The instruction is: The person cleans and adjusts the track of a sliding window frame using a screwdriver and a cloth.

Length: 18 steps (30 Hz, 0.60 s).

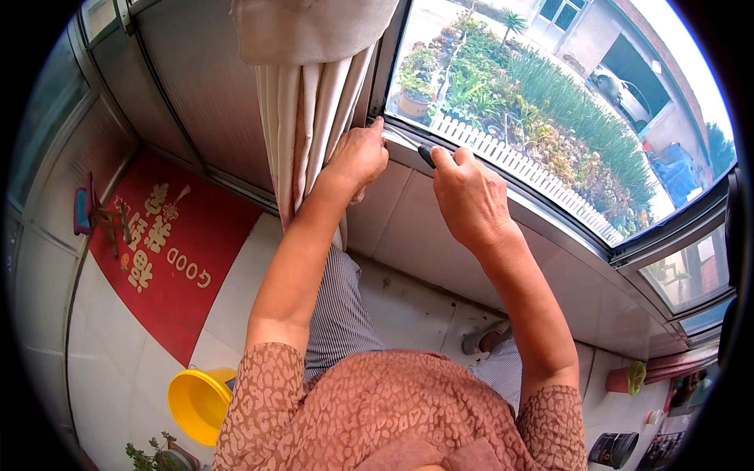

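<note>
The right hand is clamped around a black-handled tool, which sits over the window sill, near the lower-left corner of the window frame. The tool's long axis slants along the sill — its slim, pale shaft points up and to the left, toward that corner, with the handle's rear end hidden in the fist. The left hand is at the corner, index finger stretched out to the frame, other fingers curled — whether they grip anything, I cannot tell. A cream curtain hangs just beside it.
</note>
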Available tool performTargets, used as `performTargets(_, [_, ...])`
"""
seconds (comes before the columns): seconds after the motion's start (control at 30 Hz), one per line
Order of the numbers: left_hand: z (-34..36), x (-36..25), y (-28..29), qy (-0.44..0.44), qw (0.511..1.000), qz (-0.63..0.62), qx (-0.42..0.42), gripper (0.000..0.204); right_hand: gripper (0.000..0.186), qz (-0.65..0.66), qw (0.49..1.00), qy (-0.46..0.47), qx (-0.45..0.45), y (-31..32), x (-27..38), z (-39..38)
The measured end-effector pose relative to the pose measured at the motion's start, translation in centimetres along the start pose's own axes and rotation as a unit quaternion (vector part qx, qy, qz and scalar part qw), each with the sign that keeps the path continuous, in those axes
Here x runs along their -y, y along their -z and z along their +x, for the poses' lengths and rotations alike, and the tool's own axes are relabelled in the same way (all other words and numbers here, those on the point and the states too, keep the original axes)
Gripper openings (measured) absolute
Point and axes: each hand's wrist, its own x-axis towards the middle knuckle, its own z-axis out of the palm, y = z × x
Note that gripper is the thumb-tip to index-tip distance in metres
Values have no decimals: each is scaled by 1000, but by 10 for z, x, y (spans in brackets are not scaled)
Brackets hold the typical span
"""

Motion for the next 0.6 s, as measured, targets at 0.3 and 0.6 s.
performTargets(0.3, [-6,-4,1,-5,1000,9,0,59,29,-11,999,-12,-49,-10,-7,-9])
performTargets(0.6, [-4,-1,-2,5,1000,9,-8,61,36,-10,999,-12,-38,-17,-6,-7])
